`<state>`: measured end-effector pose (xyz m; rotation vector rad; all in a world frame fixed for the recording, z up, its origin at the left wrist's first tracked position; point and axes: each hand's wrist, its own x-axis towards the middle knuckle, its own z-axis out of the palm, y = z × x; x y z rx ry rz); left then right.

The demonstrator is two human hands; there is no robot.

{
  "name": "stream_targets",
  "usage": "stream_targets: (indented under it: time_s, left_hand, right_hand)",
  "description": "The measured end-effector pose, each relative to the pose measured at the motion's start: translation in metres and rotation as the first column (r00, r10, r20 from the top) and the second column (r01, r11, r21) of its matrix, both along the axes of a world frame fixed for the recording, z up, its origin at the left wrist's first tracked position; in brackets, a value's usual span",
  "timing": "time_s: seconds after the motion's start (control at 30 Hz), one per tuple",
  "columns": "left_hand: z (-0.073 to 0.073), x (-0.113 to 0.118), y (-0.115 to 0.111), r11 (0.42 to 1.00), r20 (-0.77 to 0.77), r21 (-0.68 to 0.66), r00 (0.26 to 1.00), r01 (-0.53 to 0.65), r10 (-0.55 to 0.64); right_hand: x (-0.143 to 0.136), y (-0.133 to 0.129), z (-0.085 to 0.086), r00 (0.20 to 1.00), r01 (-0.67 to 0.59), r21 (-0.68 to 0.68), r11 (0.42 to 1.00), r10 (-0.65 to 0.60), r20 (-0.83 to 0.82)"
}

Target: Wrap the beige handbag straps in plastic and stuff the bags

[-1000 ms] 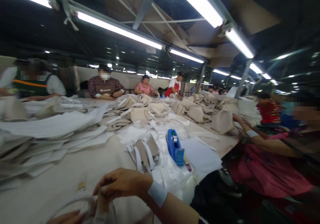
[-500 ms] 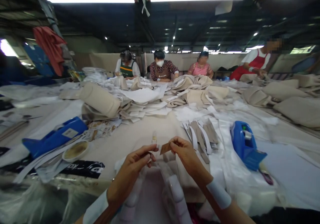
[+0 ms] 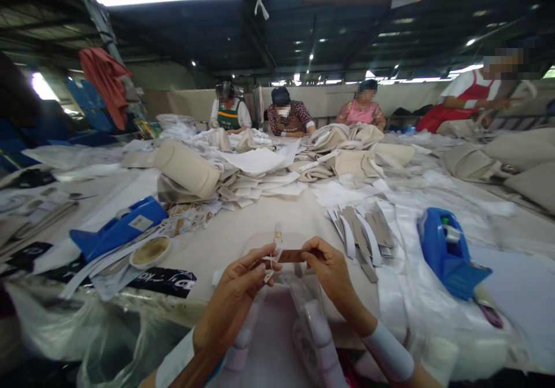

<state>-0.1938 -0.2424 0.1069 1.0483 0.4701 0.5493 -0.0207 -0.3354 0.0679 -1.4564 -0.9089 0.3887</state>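
Observation:
My right hand (image 3: 328, 265) pinches one end of a small brown tag (image 3: 290, 255) between thumb and fingertips. My left hand (image 3: 237, 284) is closed on a thin white string (image 3: 273, 261), right at the tag's other end. Whether the string passes through the tag is too small to tell. Beneath both hands lies a pale beige bag-like piece (image 3: 269, 333) with plastic-wrapped straps (image 3: 321, 333). A small clear tube with a yellowish band (image 3: 278, 235) shows just beyond the fingertips.
Blue tape dispensers stand at left (image 3: 119, 227) and right (image 3: 448, 249). A round dish (image 3: 150, 251) sits near the left one. Grey and white strips (image 3: 358, 235) lie right of my hands. Beige fabric pieces (image 3: 186, 168) are heaped behind. Several co-workers sit or stand across the table.
The brown tag has turned level and moved against my left fingertips and the string. My hands have come closer together. The view has shifted slightly.

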Motion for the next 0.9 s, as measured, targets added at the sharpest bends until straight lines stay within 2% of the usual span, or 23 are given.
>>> stream_targets:
  time_s: [0.07, 0.17, 0.23, 0.3, 0.37, 0.47, 0.53, 0.57, 0.63, 0.7, 0.83, 0.9]
  left_hand:
    - [0.001, -0.001, -0.002, 0.999, -0.005, 0.038, 1.0, -0.01, 0.01]
    - [0.003, -0.004, -0.006, 0.98, -0.032, 0.197, 0.999, -0.003, 0.009]
    - [0.005, -0.007, -0.009, 0.936, -0.053, 0.349, 0.998, 0.037, -0.019]
    - [0.004, -0.009, -0.013, 0.859, -0.074, 0.506, 0.996, 0.079, -0.048]
    - [0.001, -0.012, -0.017, 0.731, -0.106, 0.672, 0.993, 0.115, -0.058]
    - [-0.008, -0.015, -0.021, 0.435, -0.177, 0.884, 0.984, 0.174, -0.034]
    - [-0.013, -0.016, -0.022, 0.254, -0.161, 0.958, 0.982, 0.132, 0.096]
    - [-0.014, -0.016, -0.021, 0.19, -0.128, 0.978, 0.972, 0.09, 0.196]
    - [-0.014, -0.015, -0.016, 0.101, -0.057, 0.995, 0.923, 0.02, 0.38]
    - [-0.012, -0.012, -0.01, 0.07, -0.058, 0.997, 0.895, 0.03, 0.442]
    - [-0.01, -0.005, -0.004, 0.1, -0.19, 0.981, 0.922, 0.166, 0.338]
    - [-0.009, -0.004, -0.006, 0.055, -0.14, 0.99, 0.943, 0.129, 0.301]
  right_hand:
    - [-0.002, 0.0, -0.001, 0.996, 0.02, 0.001, 1.0, -0.021, 0.092]
    - [-0.004, -0.002, -0.003, 0.972, 0.037, 0.022, 0.999, -0.041, 0.231]
    - [-0.006, -0.003, -0.003, 0.951, 0.025, 0.037, 0.999, -0.035, 0.306]
    - [-0.008, -0.005, -0.003, 0.932, 0.0, 0.048, 0.999, -0.017, 0.361]
    - [-0.009, -0.007, -0.002, 0.922, -0.023, 0.055, 0.998, 0.0, 0.388]
    - [-0.011, -0.009, 0.0, 0.921, -0.063, 0.059, 0.996, 0.035, 0.387]
    - [-0.012, -0.01, 0.0, 0.931, -0.089, 0.06, 0.994, 0.062, 0.36]
    - [-0.012, -0.01, -0.001, 0.938, -0.099, 0.061, 0.993, 0.073, 0.338]
    - [-0.012, -0.011, -0.004, 0.956, -0.115, 0.063, 0.991, 0.093, 0.28]
    - [-0.012, -0.011, -0.007, 0.969, -0.136, 0.067, 0.988, 0.118, 0.216]
    - [-0.014, -0.015, -0.007, 0.968, -0.183, 0.05, 0.982, 0.172, 0.181]
    - [-0.016, -0.018, -0.004, 0.947, -0.184, 0.032, 0.982, 0.168, 0.272]
